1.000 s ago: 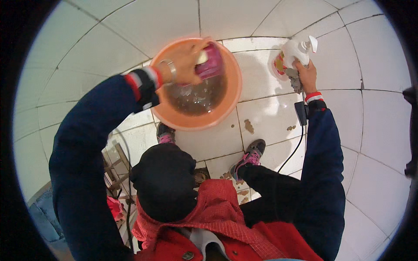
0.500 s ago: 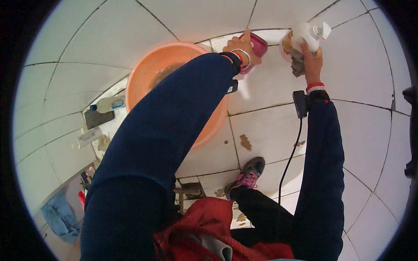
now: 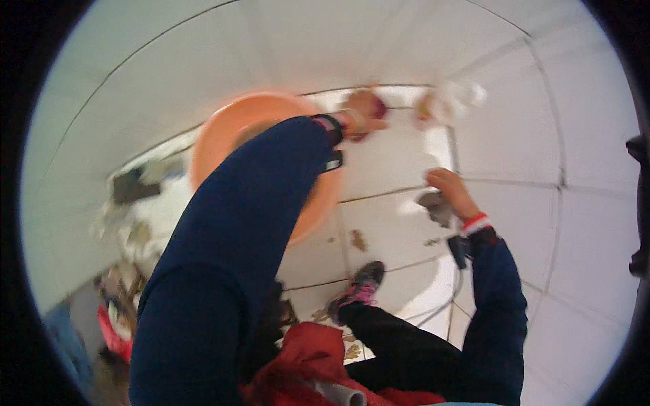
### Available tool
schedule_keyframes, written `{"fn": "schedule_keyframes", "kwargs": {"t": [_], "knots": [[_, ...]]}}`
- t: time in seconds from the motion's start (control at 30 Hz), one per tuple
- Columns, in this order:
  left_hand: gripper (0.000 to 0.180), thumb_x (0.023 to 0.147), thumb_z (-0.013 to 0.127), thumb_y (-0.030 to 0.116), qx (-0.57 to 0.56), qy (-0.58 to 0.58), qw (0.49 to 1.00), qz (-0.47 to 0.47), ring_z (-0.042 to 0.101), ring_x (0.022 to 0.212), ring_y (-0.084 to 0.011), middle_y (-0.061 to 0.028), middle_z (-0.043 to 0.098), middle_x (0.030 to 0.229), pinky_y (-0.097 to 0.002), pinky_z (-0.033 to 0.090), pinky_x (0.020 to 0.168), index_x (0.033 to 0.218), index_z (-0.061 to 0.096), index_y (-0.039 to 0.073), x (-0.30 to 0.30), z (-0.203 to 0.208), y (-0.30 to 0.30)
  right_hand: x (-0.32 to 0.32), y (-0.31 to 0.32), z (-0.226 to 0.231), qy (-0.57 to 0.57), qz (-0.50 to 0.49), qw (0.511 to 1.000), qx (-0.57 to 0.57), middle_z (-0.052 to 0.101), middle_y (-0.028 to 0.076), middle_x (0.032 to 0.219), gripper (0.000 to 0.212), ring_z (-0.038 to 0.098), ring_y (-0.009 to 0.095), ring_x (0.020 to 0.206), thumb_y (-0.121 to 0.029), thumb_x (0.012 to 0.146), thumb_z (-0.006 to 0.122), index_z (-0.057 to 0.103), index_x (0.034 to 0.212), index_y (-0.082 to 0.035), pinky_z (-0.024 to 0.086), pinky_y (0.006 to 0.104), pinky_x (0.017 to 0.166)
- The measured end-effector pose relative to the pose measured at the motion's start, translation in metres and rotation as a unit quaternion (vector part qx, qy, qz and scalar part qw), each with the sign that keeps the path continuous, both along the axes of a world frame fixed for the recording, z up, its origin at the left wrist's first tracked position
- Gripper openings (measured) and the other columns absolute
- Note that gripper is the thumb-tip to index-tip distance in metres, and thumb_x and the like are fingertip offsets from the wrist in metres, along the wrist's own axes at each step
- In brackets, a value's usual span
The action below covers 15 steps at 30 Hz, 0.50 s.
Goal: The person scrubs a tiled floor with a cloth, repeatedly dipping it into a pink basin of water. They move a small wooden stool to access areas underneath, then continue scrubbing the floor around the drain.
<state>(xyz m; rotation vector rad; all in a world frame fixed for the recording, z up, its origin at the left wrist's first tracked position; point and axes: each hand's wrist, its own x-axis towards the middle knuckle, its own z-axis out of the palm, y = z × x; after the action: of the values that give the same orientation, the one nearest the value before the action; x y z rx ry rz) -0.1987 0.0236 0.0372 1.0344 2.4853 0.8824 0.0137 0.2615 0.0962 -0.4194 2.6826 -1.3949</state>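
Note:
Blurred by motion, my left hand [image 3: 364,114] grips a pink-purple plastic container [image 3: 380,107] by the wall, just right of the orange basin [image 3: 223,125]. The hand hides most of the container. My right hand [image 3: 452,193] is held lower and to the right, above the tiled floor, its fingers closed round a crumpled grey rag [image 3: 435,208] that hangs below them. A white pump bottle [image 3: 460,100] stands against the wall beyond my right hand, not touching it.
Left of the basin, a dark flat block [image 3: 135,186] and blurred bottles lie along the wall ledge. My shoe [image 3: 359,287] is on the floor near brown stains. A black cable runs from my right wrist. Blue and red cloths [image 3: 71,345] are at lower left.
My right hand has left the pump bottle and drawn back toward me with the grey rag. My left hand stays at the pink container. The whole view has shifted somewhat.

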Motion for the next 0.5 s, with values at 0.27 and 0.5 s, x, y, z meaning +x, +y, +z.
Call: {"fn": "schedule_keyframes", "kwargs": {"t": [0.27,0.5], "knots": [[0.040,0.075,0.057,0.033,0.039,0.038,0.989,0.135,0.058,0.099,-0.0344,-0.0178,0.063,0.103,-0.0408,0.045,0.085,0.106,0.063,0.007,0.022,0.073,-0.256,-0.073,-0.109,0.050,-0.395,-0.112,0.911,0.039,0.056,0.004,0.079,0.038,0.053,0.011,0.071,-0.038,0.084,0.058,0.059,0.101,-0.004,0.043,0.0248,0.059],[0.055,0.066,0.074,0.020,0.040,0.108,0.669,0.734,0.048,0.107,-0.0326,-0.0193,0.050,0.113,-0.0378,0.039,0.094,0.111,0.051,-0.001,0.166,0.020,-0.535,-0.096,-0.228,0.082,-0.395,0.007,0.918,0.036,0.055,0.003,0.077,0.035,0.051,0.009,0.064,-0.036,0.086,0.057,0.060,0.098,-0.003,0.041,0.0232,0.056]]}}
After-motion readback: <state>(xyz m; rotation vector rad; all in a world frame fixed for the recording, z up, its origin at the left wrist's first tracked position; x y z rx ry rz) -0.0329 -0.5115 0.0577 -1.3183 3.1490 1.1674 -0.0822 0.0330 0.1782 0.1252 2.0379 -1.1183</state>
